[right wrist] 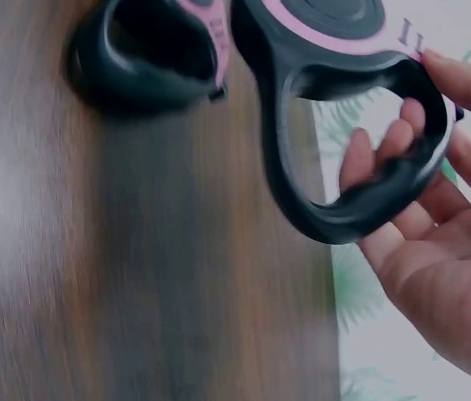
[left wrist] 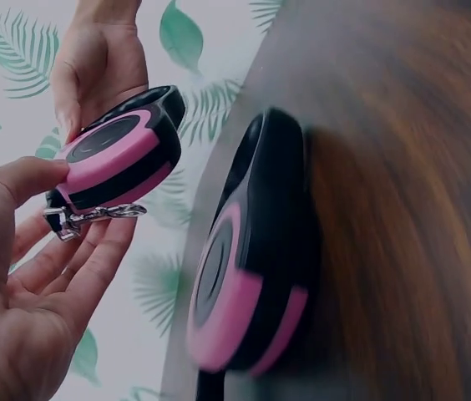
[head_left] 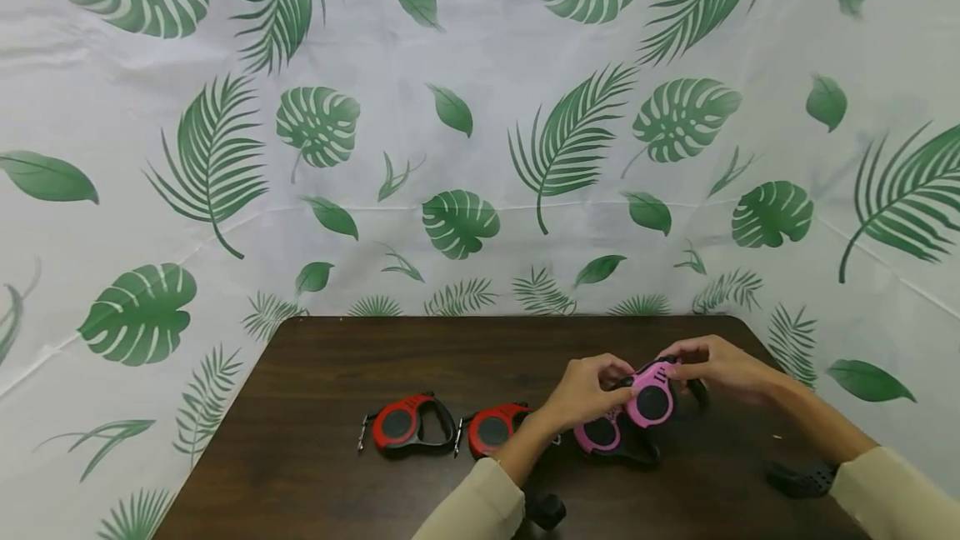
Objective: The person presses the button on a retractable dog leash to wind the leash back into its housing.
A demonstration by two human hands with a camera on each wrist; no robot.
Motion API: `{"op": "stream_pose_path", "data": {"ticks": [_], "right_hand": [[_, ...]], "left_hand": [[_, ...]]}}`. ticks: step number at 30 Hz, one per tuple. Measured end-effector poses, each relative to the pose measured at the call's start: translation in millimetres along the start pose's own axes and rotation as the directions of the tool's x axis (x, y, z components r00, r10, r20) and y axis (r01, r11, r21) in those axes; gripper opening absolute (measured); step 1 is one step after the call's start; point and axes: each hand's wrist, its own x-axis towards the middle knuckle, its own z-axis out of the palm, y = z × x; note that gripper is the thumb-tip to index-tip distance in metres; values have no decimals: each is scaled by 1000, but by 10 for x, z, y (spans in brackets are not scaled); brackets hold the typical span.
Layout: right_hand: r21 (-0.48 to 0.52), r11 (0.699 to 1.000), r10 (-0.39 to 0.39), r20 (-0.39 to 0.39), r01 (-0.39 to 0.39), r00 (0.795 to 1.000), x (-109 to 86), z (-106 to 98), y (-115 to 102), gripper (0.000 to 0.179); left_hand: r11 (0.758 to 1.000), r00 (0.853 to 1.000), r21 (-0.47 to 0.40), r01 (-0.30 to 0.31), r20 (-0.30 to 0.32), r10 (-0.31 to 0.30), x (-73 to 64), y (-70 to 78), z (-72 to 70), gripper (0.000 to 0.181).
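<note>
Both hands hold a pink-and-black retractable dog leash (head_left: 643, 388) raised above the right part of the table. My left hand (head_left: 583, 394) pinches its casing, with the thumb on the pink face and fingers beneath, near the metal clip (left wrist: 93, 217). My right hand (right wrist: 448, 242) grips the black loop handle (right wrist: 281, 150), its fingers curled through the opening and the thumb on top. A second pink-and-black retractable leash (head_left: 597, 436) lies on the table just below the held one, partly hidden by it in the head view.
Two red-and-black retractable leashes, a left one (head_left: 395, 425) and a middle one (head_left: 491, 432), lie on the dark wooden table (head_left: 315, 373), the middle one partly behind my left arm. Dark objects sit beside both sleeves. A leaf-print cloth (head_left: 480, 157) hangs behind the table.
</note>
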Motion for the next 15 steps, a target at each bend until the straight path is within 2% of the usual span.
{"op": "stream_pose_path", "data": {"ticks": [5,8,11,15], "right_hand": [[80,996,41,96,-49,995,-99,-191,122,29],[117,989,67,144,-84,987,-146,-279,195,29],[157,980,88,194,-120,977,-200,-341,287,30],[248,955,97,266,-165,959,-276,-384,432,31]], "left_hand": [[999,998,-4,46,46,-46,129,39,209,27],[997,995,32,68,69,-70,200,52,315,28],[990,992,113,82,87,-92,249,59,411,32],[965,986,248,87,119,-119,284,60,530,38]]}}
